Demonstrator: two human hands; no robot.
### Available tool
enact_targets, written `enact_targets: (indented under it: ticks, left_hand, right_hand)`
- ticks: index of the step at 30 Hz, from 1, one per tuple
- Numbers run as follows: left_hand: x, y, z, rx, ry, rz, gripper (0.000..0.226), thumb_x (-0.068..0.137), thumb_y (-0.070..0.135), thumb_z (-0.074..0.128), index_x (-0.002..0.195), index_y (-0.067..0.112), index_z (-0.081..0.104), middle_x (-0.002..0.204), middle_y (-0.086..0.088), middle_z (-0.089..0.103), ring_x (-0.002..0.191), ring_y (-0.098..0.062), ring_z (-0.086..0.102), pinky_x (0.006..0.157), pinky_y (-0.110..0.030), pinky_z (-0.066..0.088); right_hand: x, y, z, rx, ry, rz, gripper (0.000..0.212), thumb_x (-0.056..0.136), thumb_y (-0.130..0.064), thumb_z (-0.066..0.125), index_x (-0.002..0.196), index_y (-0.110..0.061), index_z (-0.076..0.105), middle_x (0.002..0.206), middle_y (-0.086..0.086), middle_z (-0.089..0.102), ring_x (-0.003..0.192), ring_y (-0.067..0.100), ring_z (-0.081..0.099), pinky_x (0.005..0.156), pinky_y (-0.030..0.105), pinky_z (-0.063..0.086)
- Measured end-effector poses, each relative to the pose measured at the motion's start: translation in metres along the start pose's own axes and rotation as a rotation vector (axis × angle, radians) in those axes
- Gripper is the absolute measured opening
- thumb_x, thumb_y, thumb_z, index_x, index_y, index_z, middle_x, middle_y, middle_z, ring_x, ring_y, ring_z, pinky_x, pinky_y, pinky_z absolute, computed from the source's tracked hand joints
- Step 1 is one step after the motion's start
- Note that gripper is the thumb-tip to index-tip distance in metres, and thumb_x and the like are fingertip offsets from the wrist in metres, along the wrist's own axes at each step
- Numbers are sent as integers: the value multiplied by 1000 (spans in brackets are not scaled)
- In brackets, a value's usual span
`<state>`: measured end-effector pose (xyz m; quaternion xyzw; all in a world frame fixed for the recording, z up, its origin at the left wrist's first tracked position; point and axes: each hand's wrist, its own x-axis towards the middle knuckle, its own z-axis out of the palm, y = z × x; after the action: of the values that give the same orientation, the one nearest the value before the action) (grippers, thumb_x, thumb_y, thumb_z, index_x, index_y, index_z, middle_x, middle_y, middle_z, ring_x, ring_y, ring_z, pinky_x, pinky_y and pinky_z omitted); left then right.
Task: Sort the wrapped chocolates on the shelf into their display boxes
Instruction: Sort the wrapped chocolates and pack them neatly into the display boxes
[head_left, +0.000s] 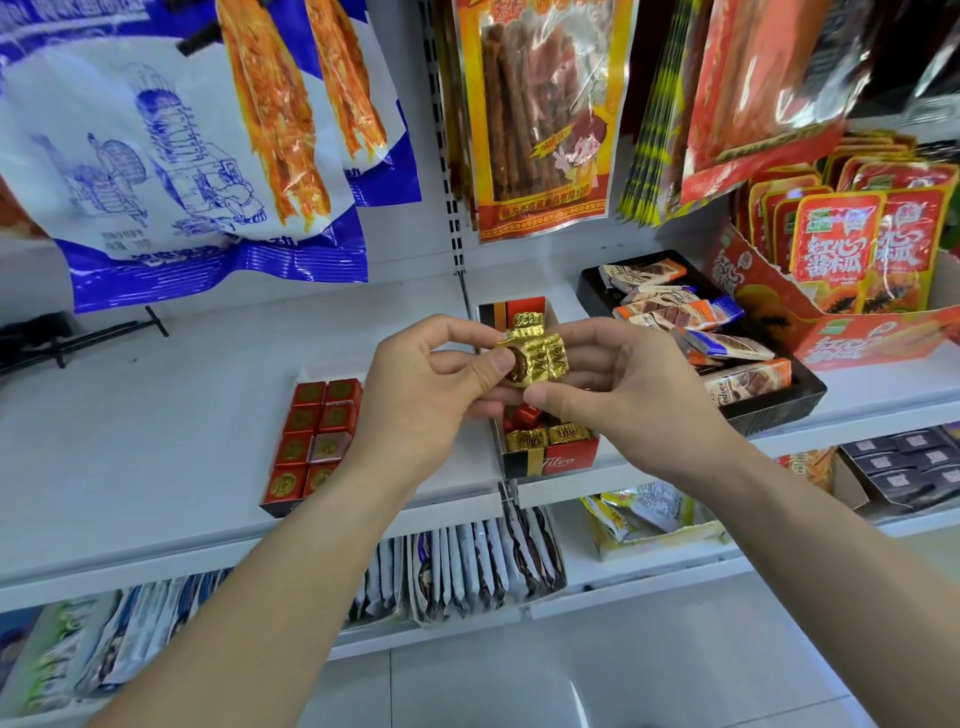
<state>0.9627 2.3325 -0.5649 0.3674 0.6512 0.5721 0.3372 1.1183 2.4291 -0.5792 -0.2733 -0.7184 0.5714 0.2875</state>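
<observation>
we are pinching gold-foil chocolates (537, 352) between left hand (431, 387) and right hand (615, 387) | judging them light, slippery, dentable | gripping flat sides

One view only: head-worn, wide-angle. Camera sits above and behind the grip, facing forward and down. Both forearms enter at the bottom edge and converge on frame centre, where left hand (428, 387) and right hand (623, 387) share a grip on the gold chocolates (537, 358). Range: near; the grip fills the middle of the frame. View faces the shelf (156, 426) roughly square-on, its board lying behind and below the grip. Hanging bags (156, 156) crowd the top edge above the grip; lower shelf (639, 577) and floor (519, 686) show beneath it. Straight edges bow toward the frame borders.
</observation>
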Motion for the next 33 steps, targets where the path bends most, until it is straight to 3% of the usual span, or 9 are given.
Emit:
enact_targets:
  ticks: [3,7,12,16,21,26,30,33]
  left_hand:
    - [-1,-1,-1,19,-30,17,12,87,13,71,99,12,68,82,-3,77,72,-20,75,59,-24,58]
    - [2,-7,-1,156,4,153,12,87,20,73,98,23,70,94,5,75,85,-14,73,76,-36,61]
    - [-3,-6,2,244,-100,248,33,86,11,73,113,29,68,110,14,70,106,-2,64,83,-21,57]
    - [-3,-5,6,266,-87,289,47,74,9,84,114,27,67,108,14,70,105,-2,64,81,-23,58]
    - [2,-4,10,367,16,346,46,72,23,86,112,31,66,103,18,70,100,2,63,79,-22,58]
    - [3,-5,10,423,26,364,43,76,24,83,115,32,65,104,17,70,99,3,63,80,-21,57]
    - [5,-5,7,400,34,323,42,76,24,83,113,33,66,103,16,70,97,-1,66,81,-27,59]
    - [11,-3,-7,391,92,282,40,76,25,83,111,33,65,100,19,70,94,3,65,80,-18,57]
  right_hand:
    - [-1,0,1,48,-27,30,32,84,-6,75,113,-15,67,96,-1,78,89,20,74,85,36,60]
    - [-1,0,-1,39,-21,34,32,89,-5,68,119,-15,65,95,0,77,89,18,74,82,33,58]
    - [-1,-1,-3,53,8,68,27,92,-8,63,118,-16,64,85,3,77,81,21,74,79,35,60]
    - [-1,-4,-4,56,7,77,24,94,-11,61,116,-20,64,65,-4,71,61,18,63,67,29,56]
    - [-1,-5,-6,8,-6,84,29,96,-23,60,124,-18,60,51,-7,60,54,18,52,57,24,46]
    - [0,-1,-11,-8,-54,142,36,99,-22,54,135,-20,55,54,5,59,61,24,61,68,34,52]
    - [0,0,-12,-193,-15,68,33,100,-19,52,131,-25,59,78,-9,68,62,24,62,66,36,53]
    - [2,1,-22,-384,105,-32,24,96,-25,57,118,-31,64,92,-15,67,61,23,61,62,36,54]
